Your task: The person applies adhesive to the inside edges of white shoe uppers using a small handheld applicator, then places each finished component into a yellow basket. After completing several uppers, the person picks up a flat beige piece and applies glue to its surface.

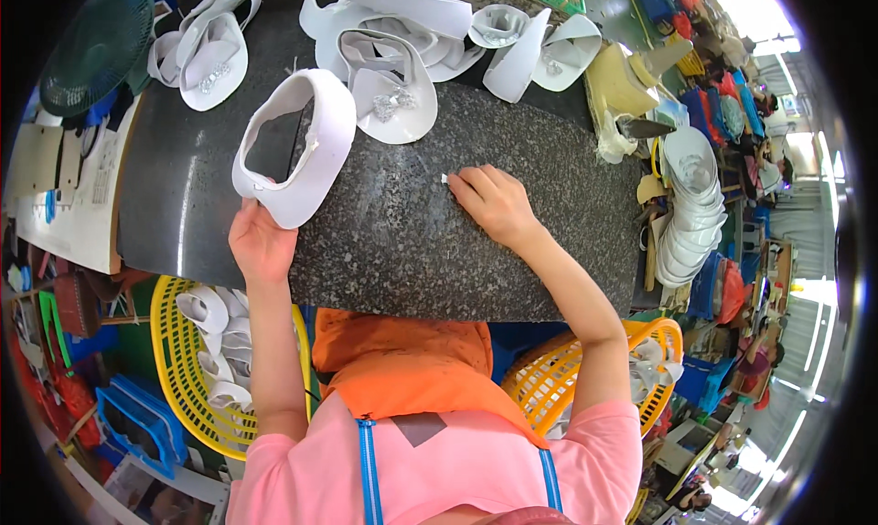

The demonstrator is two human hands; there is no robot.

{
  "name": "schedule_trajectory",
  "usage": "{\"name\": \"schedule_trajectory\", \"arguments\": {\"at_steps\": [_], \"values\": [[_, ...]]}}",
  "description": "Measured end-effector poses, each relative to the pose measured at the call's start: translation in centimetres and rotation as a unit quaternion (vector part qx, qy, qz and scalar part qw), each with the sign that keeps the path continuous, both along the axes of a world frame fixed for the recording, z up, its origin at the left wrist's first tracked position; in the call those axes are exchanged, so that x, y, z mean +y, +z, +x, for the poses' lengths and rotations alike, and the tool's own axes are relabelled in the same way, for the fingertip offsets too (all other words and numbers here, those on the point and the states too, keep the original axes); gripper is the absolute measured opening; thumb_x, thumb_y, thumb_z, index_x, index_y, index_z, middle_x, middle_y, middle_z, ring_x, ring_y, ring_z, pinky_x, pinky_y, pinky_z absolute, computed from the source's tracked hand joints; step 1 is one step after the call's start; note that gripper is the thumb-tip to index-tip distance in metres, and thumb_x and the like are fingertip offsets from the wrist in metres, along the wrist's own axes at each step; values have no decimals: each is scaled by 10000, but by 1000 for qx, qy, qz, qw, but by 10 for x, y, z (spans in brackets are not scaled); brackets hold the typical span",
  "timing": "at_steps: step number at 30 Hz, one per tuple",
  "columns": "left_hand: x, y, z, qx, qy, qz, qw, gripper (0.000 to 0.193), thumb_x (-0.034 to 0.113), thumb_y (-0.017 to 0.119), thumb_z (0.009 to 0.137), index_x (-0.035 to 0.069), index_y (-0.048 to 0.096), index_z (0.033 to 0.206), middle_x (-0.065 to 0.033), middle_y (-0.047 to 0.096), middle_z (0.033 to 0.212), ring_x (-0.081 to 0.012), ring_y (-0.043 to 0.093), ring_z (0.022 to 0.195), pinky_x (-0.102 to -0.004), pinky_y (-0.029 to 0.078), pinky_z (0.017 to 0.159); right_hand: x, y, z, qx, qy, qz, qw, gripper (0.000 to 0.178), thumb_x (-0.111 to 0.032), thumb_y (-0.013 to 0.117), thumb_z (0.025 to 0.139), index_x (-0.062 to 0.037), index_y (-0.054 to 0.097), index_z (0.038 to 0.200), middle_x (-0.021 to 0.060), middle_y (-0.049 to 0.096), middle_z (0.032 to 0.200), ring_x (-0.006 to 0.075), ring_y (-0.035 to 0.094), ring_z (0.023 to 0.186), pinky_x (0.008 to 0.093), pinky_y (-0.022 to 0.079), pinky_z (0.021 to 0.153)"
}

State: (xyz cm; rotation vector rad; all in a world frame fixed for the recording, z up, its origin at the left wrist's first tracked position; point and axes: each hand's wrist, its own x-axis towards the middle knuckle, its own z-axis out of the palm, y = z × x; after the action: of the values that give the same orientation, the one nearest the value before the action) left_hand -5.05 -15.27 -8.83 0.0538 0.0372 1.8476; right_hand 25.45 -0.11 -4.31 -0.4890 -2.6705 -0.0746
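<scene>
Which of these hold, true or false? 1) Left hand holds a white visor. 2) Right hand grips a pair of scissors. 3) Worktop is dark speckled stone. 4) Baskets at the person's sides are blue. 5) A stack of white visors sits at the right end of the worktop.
1) The left hand holds a white visor by its brim: true.
2) The right hand grips scissors: false; it rests on the slab, fingertips at a small white scrap.
3) The worktop is dark speckled stone: true.
4) The baskets are blue: false; the left basket and right basket are yellow.
5) A stack of white visors stands at the right end: true.
</scene>
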Motion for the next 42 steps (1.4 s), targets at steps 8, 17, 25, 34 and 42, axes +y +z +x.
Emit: {"name": "schedule_trajectory", "arguments": {"at_steps": [8, 17, 25, 34, 42], "values": [[0, 3, 1, -1, 1, -37, 999, 340, 43, 441, 860, 8, 487, 1195, -156, 574, 1165, -274, 533, 1119, -454, 363, 1009, 2, 1, -9, 91, -34, -85, 992, 209, -100, 701, 693, -61, 598, 871, 49, 546, 829, 216, 555, 720, 328, 477, 617], [0, 2, 0, -8, -1, -37, 999, 351, 39, 443, 844, 6, 486, 1191, -157, 576, 1164, -284, 533, 1120, -460, 367, 1008, 10, -12, -11, 118, -66, -80, 988, 125, -65, 675, 731, -51, 609, 837, 51, 573, 818, 190, 564, 692, 286, 466, 602], [3, 37, 34, 95, 69, -181, 976, 347, -18, 510, 813, -1, 484, 1158, -126, 587, 1137, -241, 572, 1065, -405, 454, 947, -26, 47, -26, 259, -221, -476, 811, 92, -28, 650, 783, -14, 628, 872, 40, 597, 770, 79, 563, 704, 229, 453, 647], [-19, 94, 119, 201, 49, -170, 963, 203, -41, 566, 838, 31, 504, 1017, -64, 598, 994, -137, 584, 924, -301, 475, 828, -61, 86, -62, 259, 15, 19, 966, 263, -19, 737, 597, -42, 619, 831, 45, 552, 753, 193, 541, 570, 290, 450, 526], [-24, 100, 125, 195, 32, -153, 968, 199, -49, 562, 843, 38, 502, 1011, -50, 591, 1006, -116, 572, 937, -270, 465, 814, -60, 90, -60, 243, 16, 54, 968, 248, -27, 734, 599, -39, 633, 825, 40, 553, 755, 177, 541, 576, 281, 451, 529]]}}
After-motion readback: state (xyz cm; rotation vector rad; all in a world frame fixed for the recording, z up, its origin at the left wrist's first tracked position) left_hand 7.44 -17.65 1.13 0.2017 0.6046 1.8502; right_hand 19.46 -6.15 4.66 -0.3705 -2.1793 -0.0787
